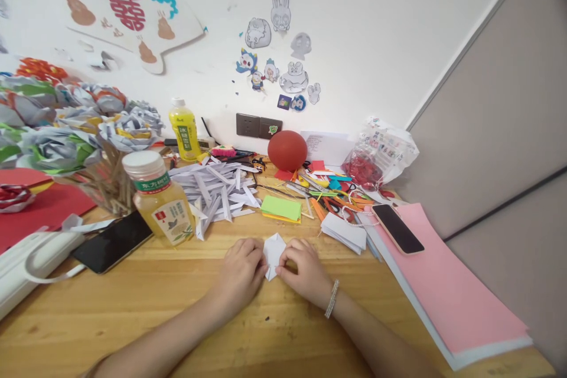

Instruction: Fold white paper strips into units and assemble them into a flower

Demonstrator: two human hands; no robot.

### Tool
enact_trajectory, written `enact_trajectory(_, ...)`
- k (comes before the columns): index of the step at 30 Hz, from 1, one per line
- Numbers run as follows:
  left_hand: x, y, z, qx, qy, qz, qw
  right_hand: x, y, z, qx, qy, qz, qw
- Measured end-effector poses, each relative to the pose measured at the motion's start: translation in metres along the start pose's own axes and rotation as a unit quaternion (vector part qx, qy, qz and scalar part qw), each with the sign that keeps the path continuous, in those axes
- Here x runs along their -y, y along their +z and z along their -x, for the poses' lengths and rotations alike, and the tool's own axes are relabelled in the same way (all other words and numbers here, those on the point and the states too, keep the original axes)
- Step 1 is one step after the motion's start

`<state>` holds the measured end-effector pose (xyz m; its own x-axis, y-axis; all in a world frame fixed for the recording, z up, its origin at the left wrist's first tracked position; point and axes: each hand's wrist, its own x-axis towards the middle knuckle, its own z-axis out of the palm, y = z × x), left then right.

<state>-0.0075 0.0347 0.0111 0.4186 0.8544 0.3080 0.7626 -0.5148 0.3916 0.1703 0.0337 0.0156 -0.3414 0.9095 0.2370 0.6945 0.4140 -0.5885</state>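
A small folded piece of white paper [274, 251] lies near the middle of the wooden table, with creased corners at its top and bottom. My left hand [245, 266] grips its left edge with closed fingers. On the opposite edge, my right hand [305, 267] pinches the paper between thumb and fingers; a beaded bracelet [332, 299] circles that wrist. Just beyond the paper sits a stack of green sticky notes [280, 208]. A pile of folded white paper strips [217, 189] spreads behind my left hand. To the right is a stack of white paper pieces [344, 231].
Paper flowers [57, 147] on sticks, a tea bottle [157, 201], a yellow bottle [185, 133] and a black phone [114, 242] stand or lie left. Behind are a red balloon [287, 151] and scissors. Another phone [397, 228] rests on pink paper [460, 283] at right.
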Motion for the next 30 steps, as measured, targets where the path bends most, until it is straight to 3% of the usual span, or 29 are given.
enact_trajectory(9, -0.001, 0.004, -0.001, -0.015, -0.008, -0.032, 0.999, 0.000, 0.003, 0.001, -0.006, -0.008, 0.031, 0.999)
enact_trajectory(16, -0.003, 0.001, -0.003, 0.000, 0.031, -0.032, 0.999, -0.002, 0.000, 0.001, 0.009, -0.024, 0.031, 0.999)
enact_trajectory(30, -0.010, 0.005, -0.002, -0.008, 0.005, -0.112, 0.994, 0.005, 0.008, 0.002, -0.029, -0.007, 0.082, 0.996)
